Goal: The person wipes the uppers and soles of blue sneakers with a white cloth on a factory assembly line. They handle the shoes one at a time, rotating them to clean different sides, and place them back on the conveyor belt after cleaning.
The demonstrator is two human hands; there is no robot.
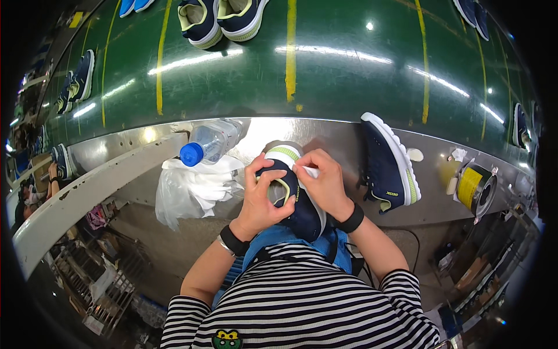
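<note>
A navy sneaker (304,224) with a white sole and lime-green trim is held at my body, over the edge of the metal ledge. My left hand (256,203) grips it by the collar, fingers curled round the shoe opening. On its other side, my right hand (328,186) pinches a small white piece of cloth or tissue (313,172) against the white sole. A matching sneaker (386,160) lies on its side to the right, its sole facing away from me.
A clear bottle with a blue cap (192,154) lies beside white cloths (209,185) in a plastic bag at left. Beyond the metal ledge (279,129) runs a green conveyor (354,81) carrying pairs of shoes (224,20). A yellow-labelled tape roll (474,187) hangs at right; a white bar (93,195) crosses at left.
</note>
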